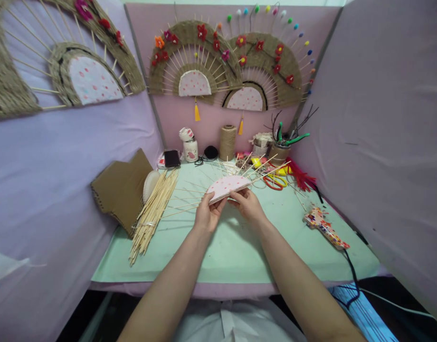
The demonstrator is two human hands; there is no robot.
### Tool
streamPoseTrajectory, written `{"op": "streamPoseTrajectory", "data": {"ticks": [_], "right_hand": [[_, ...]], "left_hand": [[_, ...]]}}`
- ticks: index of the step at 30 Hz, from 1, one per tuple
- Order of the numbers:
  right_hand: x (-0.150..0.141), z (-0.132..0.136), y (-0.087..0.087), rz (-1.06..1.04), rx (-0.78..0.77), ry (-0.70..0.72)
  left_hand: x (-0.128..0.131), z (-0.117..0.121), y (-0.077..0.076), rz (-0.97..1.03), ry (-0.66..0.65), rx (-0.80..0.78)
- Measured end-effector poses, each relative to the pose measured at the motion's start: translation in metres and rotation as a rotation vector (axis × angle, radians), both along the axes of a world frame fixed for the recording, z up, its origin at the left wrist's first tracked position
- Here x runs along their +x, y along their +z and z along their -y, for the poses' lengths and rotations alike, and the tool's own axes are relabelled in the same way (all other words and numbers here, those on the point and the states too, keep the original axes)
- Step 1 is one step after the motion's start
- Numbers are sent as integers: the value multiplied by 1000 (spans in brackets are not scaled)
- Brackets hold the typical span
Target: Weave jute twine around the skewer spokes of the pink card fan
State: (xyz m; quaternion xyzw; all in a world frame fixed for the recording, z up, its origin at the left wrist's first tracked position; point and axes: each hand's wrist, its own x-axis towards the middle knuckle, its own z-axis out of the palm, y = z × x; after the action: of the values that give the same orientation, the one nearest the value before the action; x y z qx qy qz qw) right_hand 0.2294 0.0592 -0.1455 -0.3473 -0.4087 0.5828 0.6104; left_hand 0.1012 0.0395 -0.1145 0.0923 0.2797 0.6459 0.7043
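Between my two hands is a half-round fan base [228, 185] covered in white cloth with pinkish-red dots. Thin wooden sticks [183, 207] fan out from its curved edge to both sides and away from me. My left hand [207, 213] grips the left end of its straight edge, thumb on top and fingers beneath. At the right part of the same edge, my right hand [247, 204] pinches it with the thumb above. The fan base is held tilted above the table, and the undersides of my fingers are partly hidden.
A bundle of sticks [152, 216] and brown cardboard [124, 190] lie left. A patterned glue gun [325, 227] with a black cord lies right. Behind stand a twine spool [227, 142], a tool can [280, 154] and scissors [273, 182]. Finished fans [193, 52] hang on the walls.
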Motion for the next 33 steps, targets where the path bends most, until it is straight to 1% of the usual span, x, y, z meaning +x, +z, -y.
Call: {"op": "streamPoseTrajectory", "data": {"ticks": [9,15,22,27,33], "right_hand": [[-4,3,2,27,36,-55],[-5,2,-1,3,79,7],[-9,7,2,35,70,-47],[-13,10,3,56,92,-81],[-14,10,3,52,84,-31]], "left_hand": [[0,0,1,-10,24,-9],[1,2,2,-4,44,5],[2,4,-2,-36,37,63],[3,4,-3,-51,53,65],[5,4,-2,-41,62,39]]}}
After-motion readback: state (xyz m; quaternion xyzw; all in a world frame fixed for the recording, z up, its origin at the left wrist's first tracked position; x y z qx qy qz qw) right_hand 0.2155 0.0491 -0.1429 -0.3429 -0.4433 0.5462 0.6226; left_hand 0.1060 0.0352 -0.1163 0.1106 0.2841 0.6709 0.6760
